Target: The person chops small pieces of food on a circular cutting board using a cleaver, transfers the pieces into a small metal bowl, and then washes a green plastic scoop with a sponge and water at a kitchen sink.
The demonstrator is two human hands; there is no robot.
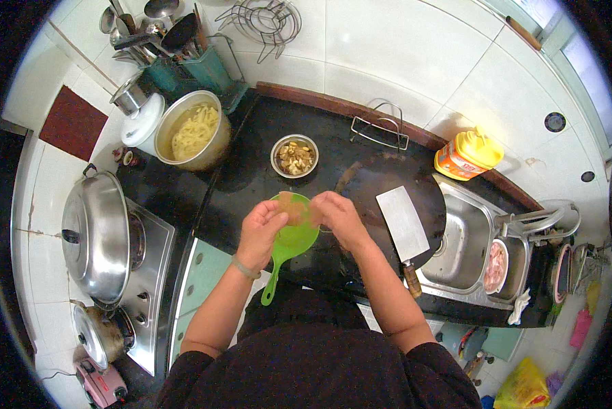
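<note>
Above a green plastic strainer or ladle with a long handle (284,255), my left hand (261,230) grips a thin brownish piece of food (290,208) between thumb and fingers. My right hand (339,217) is at the right side of that piece, its fingertips blurred, so its hold is unclear. Beyond the hands stands a small metal bowl (295,174) of chopped brown and pale yellow food. To the right, a cleaver (403,225) with a wooden handle lies on a round dark cutting board (357,191).
A pot of pale strips in liquid (186,160) stands at the back left, near a large lidded pan (99,240) on the stove. A steel sink (462,255) holding a bowl of raw meat (496,266) is at right, below a yellow jug (469,153).
</note>
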